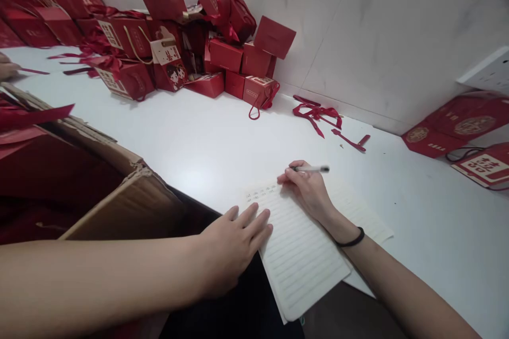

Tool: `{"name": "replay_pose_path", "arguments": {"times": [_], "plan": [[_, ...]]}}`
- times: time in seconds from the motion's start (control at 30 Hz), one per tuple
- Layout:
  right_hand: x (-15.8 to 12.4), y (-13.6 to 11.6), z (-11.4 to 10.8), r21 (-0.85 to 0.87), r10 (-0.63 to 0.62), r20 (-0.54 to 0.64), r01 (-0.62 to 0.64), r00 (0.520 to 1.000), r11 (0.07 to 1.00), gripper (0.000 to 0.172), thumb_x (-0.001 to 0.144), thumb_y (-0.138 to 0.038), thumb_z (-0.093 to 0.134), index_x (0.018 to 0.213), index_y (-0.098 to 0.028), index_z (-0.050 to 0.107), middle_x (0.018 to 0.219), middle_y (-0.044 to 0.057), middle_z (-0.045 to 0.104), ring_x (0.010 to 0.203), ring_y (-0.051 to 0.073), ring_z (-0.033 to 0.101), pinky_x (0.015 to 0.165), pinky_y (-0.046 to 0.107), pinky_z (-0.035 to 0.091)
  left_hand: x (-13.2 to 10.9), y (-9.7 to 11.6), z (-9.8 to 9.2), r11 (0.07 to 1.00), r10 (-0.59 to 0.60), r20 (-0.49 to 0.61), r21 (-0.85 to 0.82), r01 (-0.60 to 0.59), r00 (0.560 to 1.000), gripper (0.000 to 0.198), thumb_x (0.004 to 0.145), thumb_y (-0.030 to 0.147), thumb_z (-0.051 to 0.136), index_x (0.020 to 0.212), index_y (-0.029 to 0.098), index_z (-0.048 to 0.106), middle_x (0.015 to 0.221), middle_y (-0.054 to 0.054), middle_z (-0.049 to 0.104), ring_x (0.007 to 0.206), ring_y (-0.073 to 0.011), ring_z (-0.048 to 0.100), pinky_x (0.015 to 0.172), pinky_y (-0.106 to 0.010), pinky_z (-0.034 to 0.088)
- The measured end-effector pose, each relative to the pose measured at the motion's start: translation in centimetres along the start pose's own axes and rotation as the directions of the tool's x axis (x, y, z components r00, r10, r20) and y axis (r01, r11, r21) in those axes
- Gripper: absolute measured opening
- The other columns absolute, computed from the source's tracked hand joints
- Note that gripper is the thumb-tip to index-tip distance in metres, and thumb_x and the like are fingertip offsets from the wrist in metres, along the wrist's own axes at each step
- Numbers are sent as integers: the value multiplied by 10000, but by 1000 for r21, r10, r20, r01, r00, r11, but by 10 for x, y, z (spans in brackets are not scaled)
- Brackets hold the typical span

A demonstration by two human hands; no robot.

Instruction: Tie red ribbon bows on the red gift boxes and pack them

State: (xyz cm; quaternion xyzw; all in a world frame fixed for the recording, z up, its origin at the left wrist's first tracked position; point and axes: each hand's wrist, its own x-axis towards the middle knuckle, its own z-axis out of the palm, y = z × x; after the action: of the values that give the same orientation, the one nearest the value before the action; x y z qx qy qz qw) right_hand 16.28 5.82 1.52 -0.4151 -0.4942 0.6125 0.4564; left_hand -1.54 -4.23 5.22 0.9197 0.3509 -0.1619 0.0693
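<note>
An open lined notebook (302, 254) lies at the near edge of the white table (207, 137), with a few small written marks at the top of its left page. My right hand (308, 190) is closed round a pen (314, 169), its tip on the top lines of the page. My left hand (234, 243) lies flat with fingers spread on the left edge of the notebook, holding it down. A black band circles my right wrist.
An open cardboard box (119, 196) with red contents stands at the near left. A heap of red gift boxes (222, 53) and ribbons (318, 114) lines the wall. Flat red boxes (457, 127) lie at right. Another person's fingers (6, 69) show at far left.
</note>
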Motion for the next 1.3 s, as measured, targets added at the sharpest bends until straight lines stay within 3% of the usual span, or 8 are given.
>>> {"name": "replay_pose_path", "arguments": {"times": [0.13,0.3,0.43,0.53,0.63,0.83,0.97,1.3], "plan": [[-3,6,5,-236,-74,-27,66,997,970,280,832,-446,556,763,-204,433,480,-47,544,447,99,484,446,184,387,-2,0,-3,992,-9,44,-124,15,999,997,555,362,747,1386,119,254,1459,-165,151,1336,-365,147,1025,-519,292],[-6,4,6,-292,-123,34,127,992,948,349,893,-514,392,861,-191,521,635,-17,539,463,82,420,424,192,344,2,1,5,985,-22,102,-170,39,995,1091,465,290,773,1396,129,228,1464,-158,87,1337,-386,96,1036,-555,246],[-3,3,3,-416,-86,-4,76,996,906,306,841,-465,489,782,-175,568,638,-10,528,492,94,435,440,203,350,1,1,5,985,-27,53,-171,35,998,1085,456,256,767,1394,123,238,1465,-151,96,1336,-388,94,1039,-557,247],[-3,2,3,-504,-143,-78,84,987,859,218,785,-387,564,717,-185,519,606,-20,539,536,114,477,497,216,383,-3,1,2,984,-28,22,-173,31,999,1020,511,281,752,1389,124,256,1468,-143,126,1339,-372,115,1034,-540,269],[-6,2,4,-591,-189,-61,117,980,798,254,746,-343,613,611,-186,466,580,-32,511,561,114,470,530,221,377,-5,1,1,985,-27,37,-171,33,999,1024,513,296,756,1388,120,255,1467,-149,139,1338,-370,126,1033,-535,272],[-8,4,5,-532,-124,-67,70,990,844,351,757,-291,561,520,-193,322,433,-64,399,430,82,338,443,213,297,-2,1,0,984,-32,63,-175,42,998,1039,504,267,756,1394,128,237,1468,-147,101,1342,-369,104,1040,-545,253],[-7,5,5,-481,-74,-62,36,995,876,342,740,-295,571,525,-196,325,439,-68,374,418,80,344,414,211,271,-3,1,-1,986,-25,81,-165,38,996,1021,521,278,744,1395,130,237,1464,-147,79,1343,-369,100,1036,-548,254],[-6,6,5,-510,-116,-64,68,991,858,322,717,-267,553,515,-198,313,449,-65,351,428,83,351,417,212,277,-4,4,3,987,-43,27,-153,47,999,1023,513,284,754,1391,134,250,1460,-149,113,1338,-375,110,1036,-547,261]]}}
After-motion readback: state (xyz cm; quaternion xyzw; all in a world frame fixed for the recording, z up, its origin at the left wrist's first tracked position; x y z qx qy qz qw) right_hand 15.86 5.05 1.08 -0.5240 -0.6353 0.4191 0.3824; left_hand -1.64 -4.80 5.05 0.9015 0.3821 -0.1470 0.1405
